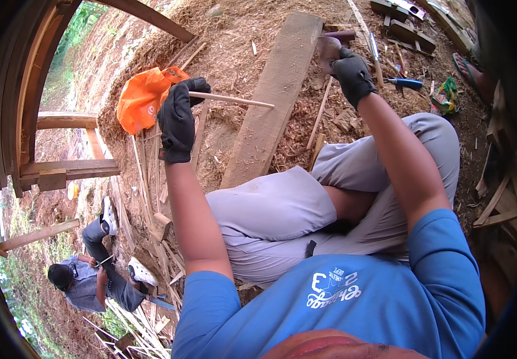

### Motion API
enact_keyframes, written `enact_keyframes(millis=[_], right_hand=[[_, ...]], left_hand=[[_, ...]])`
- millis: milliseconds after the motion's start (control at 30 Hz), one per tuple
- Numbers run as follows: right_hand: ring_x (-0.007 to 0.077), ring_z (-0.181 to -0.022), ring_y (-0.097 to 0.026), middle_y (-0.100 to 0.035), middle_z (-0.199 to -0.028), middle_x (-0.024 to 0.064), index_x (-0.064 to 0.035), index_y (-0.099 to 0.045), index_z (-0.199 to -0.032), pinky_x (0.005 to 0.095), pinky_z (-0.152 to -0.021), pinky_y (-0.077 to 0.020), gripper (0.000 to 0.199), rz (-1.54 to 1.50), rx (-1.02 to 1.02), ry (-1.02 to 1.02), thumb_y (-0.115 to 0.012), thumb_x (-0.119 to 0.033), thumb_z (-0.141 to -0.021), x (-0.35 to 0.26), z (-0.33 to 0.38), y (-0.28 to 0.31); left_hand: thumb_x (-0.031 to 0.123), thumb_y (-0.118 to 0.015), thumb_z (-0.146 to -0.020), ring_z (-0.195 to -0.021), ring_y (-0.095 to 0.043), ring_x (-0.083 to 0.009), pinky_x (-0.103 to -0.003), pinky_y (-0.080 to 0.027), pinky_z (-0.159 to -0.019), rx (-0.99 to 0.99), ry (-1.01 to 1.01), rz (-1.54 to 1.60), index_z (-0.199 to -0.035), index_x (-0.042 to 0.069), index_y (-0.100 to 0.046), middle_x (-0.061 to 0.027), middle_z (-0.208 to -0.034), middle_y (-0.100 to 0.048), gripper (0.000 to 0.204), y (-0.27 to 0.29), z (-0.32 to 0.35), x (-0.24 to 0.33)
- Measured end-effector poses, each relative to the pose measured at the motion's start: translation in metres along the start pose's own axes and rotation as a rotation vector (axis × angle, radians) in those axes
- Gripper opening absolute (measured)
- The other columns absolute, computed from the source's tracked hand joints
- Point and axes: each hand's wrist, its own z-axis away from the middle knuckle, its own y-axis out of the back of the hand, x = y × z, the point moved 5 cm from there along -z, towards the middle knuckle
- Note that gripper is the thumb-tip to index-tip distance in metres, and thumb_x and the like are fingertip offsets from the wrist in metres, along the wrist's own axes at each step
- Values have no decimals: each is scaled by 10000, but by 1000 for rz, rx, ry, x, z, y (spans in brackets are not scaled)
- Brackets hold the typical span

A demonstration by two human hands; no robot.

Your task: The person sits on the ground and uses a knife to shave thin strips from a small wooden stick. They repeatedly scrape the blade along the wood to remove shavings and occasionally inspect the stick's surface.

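My left hand [177, 122], in a black glove, grips one end of a thin round wooden stick [234, 99]. The stick points right, its free end over a long wooden plank [276, 90] that lies slanted on the ground. Also gloved in black, my right hand [353, 75] pinches a small brown sheet [328, 51] that looks like sandpaper, near the plank's far right edge. It is apart from the stick. Beyond that sheet lies a dark reddish-brown roll [343, 35]. An orange bag [140, 100] sits just left of my left hand.
Wood shavings cover the ground. At right are a long-bladed tool [363, 27], a blue-handled tool [406, 83], wooden hand planes [411, 36], a green packet [445, 96] and someone's sandaled foot [476, 75]. Another person [88, 284] sits at lower left, holding a thin stick.
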Motion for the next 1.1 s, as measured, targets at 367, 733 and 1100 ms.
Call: enact_keyframes(millis=[367, 733, 1100], right_hand=[[334, -1005, -725, -768, -1061, 182, -67, -749, -1170, 423, -899, -541, 383, 174, 12, -24, -629, -95, -807, 4, -4, 8], [387, -1002, -727, -757, -1041, 230, -76, -756, -1132, 450, -884, -545, 329, 328, 35, 98, -581, -106, -854, -24, 13, 7], [410, -975, -733, -739, -1049, 240, -249, -619, -1466, 514, -890, -570, 650, 486, -416, 441, -469, 14, -891, -133, 127, -134]], left_hand=[[291, -404, -1163, -1110, -730, -279, -406, -588, -1014, -67, 28, 277, -1272, -69, -668, -176, -1194, -740, 460, -3, -5, -3], [308, -424, -1157, -1011, -747, -272, -392, -587, -913, 87, -74, -270, -1218, 1, -713, -130, -1082, -766, 426, 7, -6, 3], [368, -416, -1126, -905, -668, -436, -520, -509, -782, 29, 48, -803, -955, 55, -675, -194, -933, -708, 440, 19, 1, 13]])
